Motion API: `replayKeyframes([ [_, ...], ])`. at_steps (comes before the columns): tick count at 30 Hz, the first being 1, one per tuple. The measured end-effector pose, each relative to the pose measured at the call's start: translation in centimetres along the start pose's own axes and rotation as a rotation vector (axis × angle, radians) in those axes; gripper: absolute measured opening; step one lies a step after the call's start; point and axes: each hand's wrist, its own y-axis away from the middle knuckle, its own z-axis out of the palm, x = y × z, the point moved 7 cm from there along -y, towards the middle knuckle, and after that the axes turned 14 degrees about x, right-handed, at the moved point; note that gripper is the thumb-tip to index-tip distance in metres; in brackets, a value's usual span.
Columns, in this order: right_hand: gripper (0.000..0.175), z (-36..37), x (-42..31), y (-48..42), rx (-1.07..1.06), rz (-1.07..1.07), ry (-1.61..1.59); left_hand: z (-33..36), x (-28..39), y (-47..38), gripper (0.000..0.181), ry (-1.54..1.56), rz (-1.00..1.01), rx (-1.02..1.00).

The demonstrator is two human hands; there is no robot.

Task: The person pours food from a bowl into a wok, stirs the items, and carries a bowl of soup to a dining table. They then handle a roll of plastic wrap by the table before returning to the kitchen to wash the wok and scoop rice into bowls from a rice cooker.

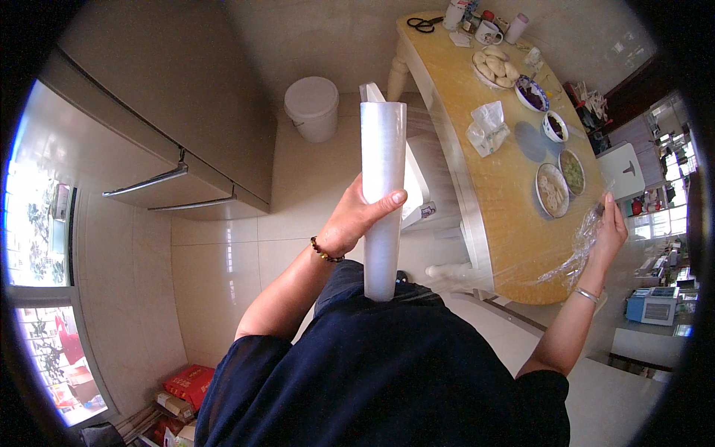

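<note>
My left hand (354, 220) grips a long roll of clear plastic wrap (383, 151) around its middle, the thumb lying across the front. The roll stands almost upright before my torso. Out to the right, my right hand (610, 232) pinches the crumpled loose end of the film (578, 251) above the near part of the table. Transparent film stretches between the roll and this hand. Close to my right hand on the table are a bowl of pale slices, apparently lotus root (552, 193), and a bowl of green food (571, 171).
The yellow-topped table (519, 246) also bears two bowls of dark food, a plate of pale buns (495, 66), a crumpled plastic bag (487, 129), black scissors (424, 24) and a mug (489, 33). A lidded white bucket (311, 106) stands beside the cabinet (167, 112).
</note>
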Motion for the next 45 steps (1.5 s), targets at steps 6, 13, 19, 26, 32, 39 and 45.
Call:
replayKeyframes([
  [6,0.035,-0.3,0.8,0.3,-0.005,-0.014,-0.011,-0.3,0.3,-0.1,0.082,-0.064,0.062,0.033],
  [13,0.036,2.7,-0.9,3.3,-0.022,0.024,0.342,2.0,0.2,-1.6,0.065,0.744,-0.418,-0.214],
  [19,0.036,3.9,-0.1,2.9,-0.069,-0.034,0.118,2.6,-0.5,-2.7,0.061,0.863,-0.414,-0.311],
  [26,0.034,3.9,-0.1,2.8,-0.084,0.009,0.146,3.5,-1.0,-3.0,0.056,0.925,-0.472,-0.303],
  [32,0.032,3.6,0.8,1.2,-0.109,-0.026,0.159,3.7,0.0,-4.1,0.054,0.856,-0.382,-0.234],
  [39,0.034,4.0,-0.1,1.6,-0.165,-0.062,0.280,3.8,0.8,-4.8,0.055,0.825,-0.384,-0.194],
  [45,0.037,4.0,1.3,1.7,-0.220,0.014,0.337,3.1,1.9,-4.6,0.063,0.535,-0.233,-0.233],
])
